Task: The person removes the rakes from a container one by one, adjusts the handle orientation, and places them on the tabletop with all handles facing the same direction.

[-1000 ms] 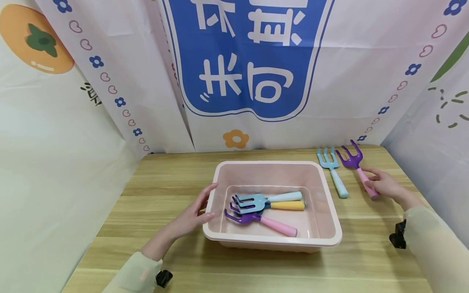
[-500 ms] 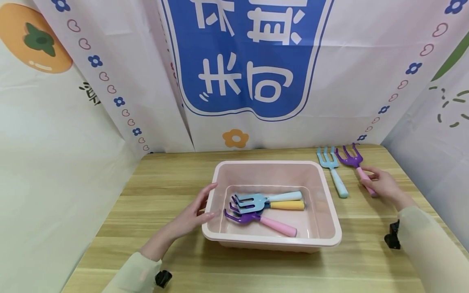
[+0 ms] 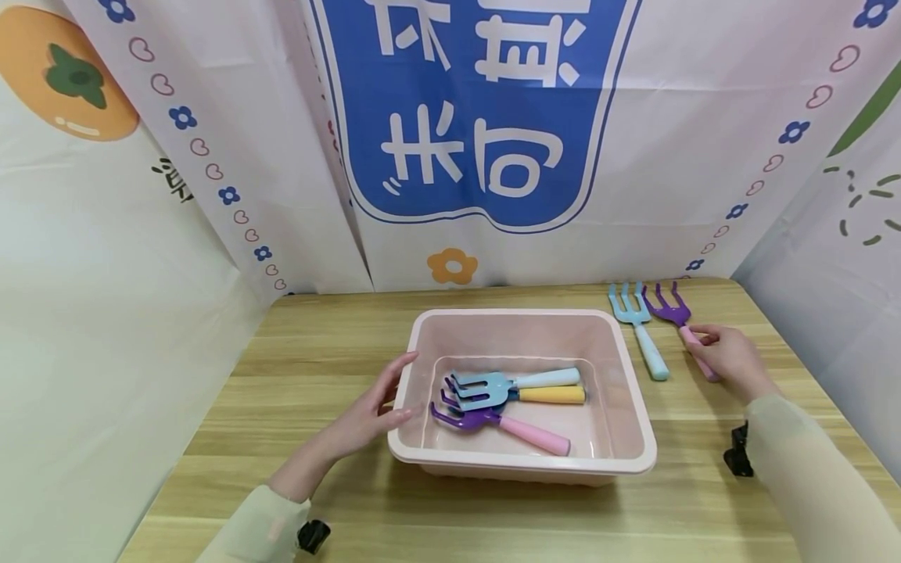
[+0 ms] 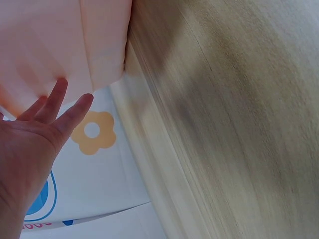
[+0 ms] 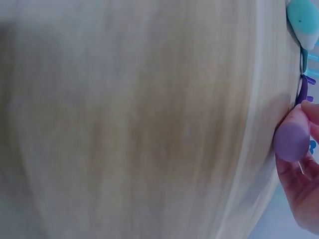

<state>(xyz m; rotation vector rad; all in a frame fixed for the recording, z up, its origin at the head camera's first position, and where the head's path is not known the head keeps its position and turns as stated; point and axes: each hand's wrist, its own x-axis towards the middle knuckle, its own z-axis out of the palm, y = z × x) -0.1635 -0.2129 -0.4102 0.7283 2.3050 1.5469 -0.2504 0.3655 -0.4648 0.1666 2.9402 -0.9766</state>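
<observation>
My right hand (image 3: 735, 361) pinches the pink handle of a purple hand rake (image 3: 672, 313) lying at the back right of the table. In the right wrist view the handle's rounded end (image 5: 292, 137) sits between thumb and fingers. Just left of it lies a light-blue hand rake (image 3: 651, 352), their tines close together. My left hand (image 3: 362, 418) rests against the left side of a pale pink plastic bin (image 3: 535, 464); in the left wrist view its extended fingers (image 4: 59, 99) touch the outer wall. Inside the bin are a light-blue rake (image 3: 549, 378), a yellow-handled tool (image 3: 552, 394) and a purple-and-pink rake (image 3: 535, 435).
The wooden table (image 3: 281, 375) meets a printed cloth backdrop (image 3: 296, 156) along its back edge, with cloth walls at both sides. Each wrist carries a small black camera (image 3: 314, 536). The light-blue rake outside lies close to the bin's right rim.
My right hand has shifted the purple rake slightly left and toward me, bringing it beside the light-blue one. The left hand and bin have stayed almost where they were.
</observation>
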